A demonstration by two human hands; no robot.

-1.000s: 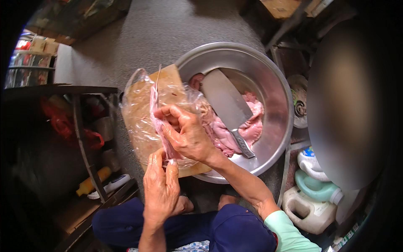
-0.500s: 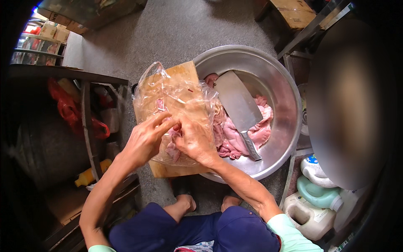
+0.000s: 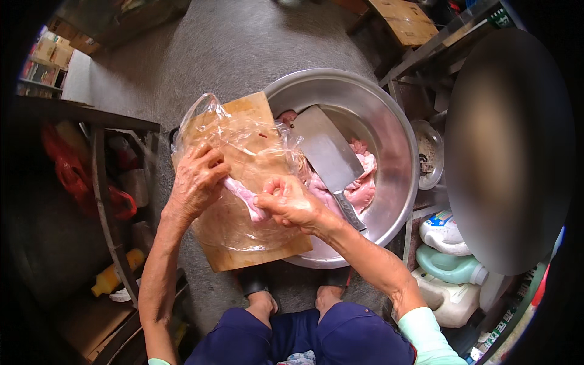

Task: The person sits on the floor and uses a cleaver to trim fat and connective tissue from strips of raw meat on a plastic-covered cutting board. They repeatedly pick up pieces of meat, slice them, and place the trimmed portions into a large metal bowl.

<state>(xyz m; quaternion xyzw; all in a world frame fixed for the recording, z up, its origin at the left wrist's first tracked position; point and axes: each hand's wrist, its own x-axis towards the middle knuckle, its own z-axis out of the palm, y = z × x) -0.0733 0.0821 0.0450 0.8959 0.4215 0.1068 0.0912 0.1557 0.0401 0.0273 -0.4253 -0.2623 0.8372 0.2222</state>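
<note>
A strip of pale pink raw meat (image 3: 248, 198) stretches between my two hands, over a clear plastic bag (image 3: 237, 234) spread on a wooden cutting board (image 3: 220, 263). My left hand (image 3: 198, 179) is closed on the strip's upper end, fingers curled down. My right hand (image 3: 291, 204) pinches its lower end between thumb and fingers. The board's right side overlaps a wide metal basin (image 3: 398, 121). Inside the basin, a cleaver (image 3: 328, 149) lies on a heap of pink raw meat (image 3: 366, 191), part of which the board and my right hand hide.
Plastic jugs, one a green jug (image 3: 450, 264), stand at the lower right. On the left, a dark shelf frame (image 3: 103, 201) holds a red plastic bag (image 3: 79, 164) and a yellow bottle (image 3: 115, 277). A wooden stool-like top (image 3: 404, 21) is at the far right.
My hands have moved apart, the left one going left and up the board. The meat strip, mostly covered before, now shows stretched between them. The whole view has shifted slightly.
</note>
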